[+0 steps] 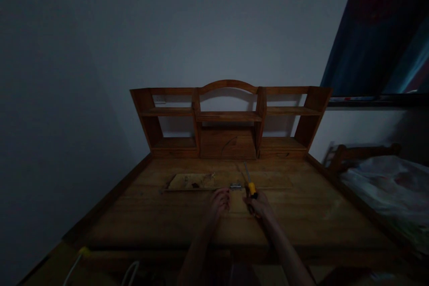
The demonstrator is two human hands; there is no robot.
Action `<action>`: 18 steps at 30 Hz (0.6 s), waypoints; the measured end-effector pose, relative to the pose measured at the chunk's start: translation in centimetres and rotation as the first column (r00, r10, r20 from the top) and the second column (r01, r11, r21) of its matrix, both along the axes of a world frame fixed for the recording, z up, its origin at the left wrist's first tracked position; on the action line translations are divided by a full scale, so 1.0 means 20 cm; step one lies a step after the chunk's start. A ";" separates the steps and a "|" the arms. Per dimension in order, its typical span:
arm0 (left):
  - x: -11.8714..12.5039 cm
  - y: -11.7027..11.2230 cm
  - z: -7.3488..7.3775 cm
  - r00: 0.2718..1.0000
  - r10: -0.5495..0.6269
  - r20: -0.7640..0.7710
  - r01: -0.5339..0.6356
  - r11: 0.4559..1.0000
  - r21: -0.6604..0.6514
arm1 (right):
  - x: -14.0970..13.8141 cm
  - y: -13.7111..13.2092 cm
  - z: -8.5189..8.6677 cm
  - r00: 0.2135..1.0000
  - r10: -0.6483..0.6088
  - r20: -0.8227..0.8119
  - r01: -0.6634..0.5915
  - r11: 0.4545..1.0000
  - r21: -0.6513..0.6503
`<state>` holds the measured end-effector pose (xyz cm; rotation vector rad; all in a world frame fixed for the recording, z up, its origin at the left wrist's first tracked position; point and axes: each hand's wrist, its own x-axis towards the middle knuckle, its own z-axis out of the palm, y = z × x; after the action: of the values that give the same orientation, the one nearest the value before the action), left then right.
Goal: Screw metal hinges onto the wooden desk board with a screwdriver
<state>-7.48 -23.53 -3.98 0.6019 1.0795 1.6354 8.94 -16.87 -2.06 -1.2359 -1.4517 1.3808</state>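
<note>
A flat wooden board [197,182] lies on the wooden desk [161,223], with a small metal fitting [235,186] at its near edge. My left hand [219,201] rests just below that fitting with its fingers curled, and what they hold is too dark to see. My right hand [259,206] is closed round a screwdriver [250,182] with a yellow and black handle. Its metal shaft points away from me towards the shelf.
A wooden shelf unit [229,121] with several compartments stands at the back of the desk against a pale wall. To the right is a bed [385,187] with a wooden frame. White cables [129,272] hang at the desk's near left edge.
</note>
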 end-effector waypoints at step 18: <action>0.00 -0.05 -0.06 0.956 0.004 -0.294 0.011 0.999 0.049 | -0.04 0.04 -0.07 0.999 0.013 -0.053 -0.017 0.997 -0.077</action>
<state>-7.41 -24.62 -5.14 0.9016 1.2523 1.6063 8.11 -16.15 -3.51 -1.2307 -1.3854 1.4814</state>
